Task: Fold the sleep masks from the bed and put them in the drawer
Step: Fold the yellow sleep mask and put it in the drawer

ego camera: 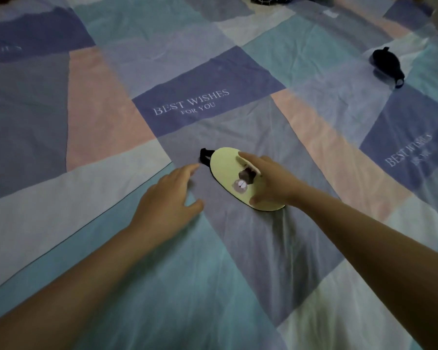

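The yellow mask [232, 176] lies on the bed [86, 223], near the middle of the patchwork sheet, on a grey-blue patch just below the panel printed "BEST WISHES FOR YOU" [191, 102]. It carries a small bear picture, and its black strap [204, 154] pokes out at the far left end. The right hand [271, 181] rests on the mask's right side, grip spread wide, forefinger laid along the far edge and thumb pressing the near end; one edge of the mask looks lifted under the finger. The left hand [170, 198] hovers just left of the mask, fingers loosely open, holding nothing, fingertips close to the strap. A black mask [387, 65] sits well apart, toward the far right of the bed.
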Motion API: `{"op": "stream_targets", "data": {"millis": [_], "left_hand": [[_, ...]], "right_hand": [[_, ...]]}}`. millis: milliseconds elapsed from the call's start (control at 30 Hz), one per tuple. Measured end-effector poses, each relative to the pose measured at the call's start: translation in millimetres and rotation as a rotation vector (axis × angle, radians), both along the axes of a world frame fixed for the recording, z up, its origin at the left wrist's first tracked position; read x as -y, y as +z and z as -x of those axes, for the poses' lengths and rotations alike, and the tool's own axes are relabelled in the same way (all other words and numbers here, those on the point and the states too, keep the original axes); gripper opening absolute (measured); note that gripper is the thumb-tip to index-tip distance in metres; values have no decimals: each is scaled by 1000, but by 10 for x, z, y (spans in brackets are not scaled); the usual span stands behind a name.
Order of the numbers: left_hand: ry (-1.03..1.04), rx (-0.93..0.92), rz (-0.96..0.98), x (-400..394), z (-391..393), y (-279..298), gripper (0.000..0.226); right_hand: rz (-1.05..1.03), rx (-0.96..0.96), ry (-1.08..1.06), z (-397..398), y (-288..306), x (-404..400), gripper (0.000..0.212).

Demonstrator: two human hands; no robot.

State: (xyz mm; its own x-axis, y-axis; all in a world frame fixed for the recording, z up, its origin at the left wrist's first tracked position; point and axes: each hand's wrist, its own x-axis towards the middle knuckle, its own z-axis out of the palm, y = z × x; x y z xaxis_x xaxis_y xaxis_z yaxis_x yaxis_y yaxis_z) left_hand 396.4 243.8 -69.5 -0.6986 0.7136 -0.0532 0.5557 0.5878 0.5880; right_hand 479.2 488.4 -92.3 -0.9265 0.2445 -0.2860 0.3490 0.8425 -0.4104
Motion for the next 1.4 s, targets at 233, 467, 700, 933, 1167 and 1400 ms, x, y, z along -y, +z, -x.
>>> {"op": "stream_targets", "data": {"millis": [233, 467, 700, 933, 1167, 1400], "left_hand": [[-5, 75, -115, -27, -24, 159, 64], [-167, 100, -126, -331, -132, 359, 75], [-59, 210, -105, -334, -163, 294, 17], [196, 758, -487, -282, -180, 408, 15], [442, 1139, -668, -309, -179, 514, 19], [649, 951, -609, -219, -101, 415, 16]], "right_hand": [[257, -279, -180, -124, 314, 260, 77], [793, -437, -411, -277, 641, 667, 58], [925, -439, -448, -354, 638, 735, 57], [1170, -486, -846, -473, 651, 764, 17], [1216, -380, -605, -539, 572, 1014, 20], [1096, -477, -605, -651, 628, 985, 15]]}}
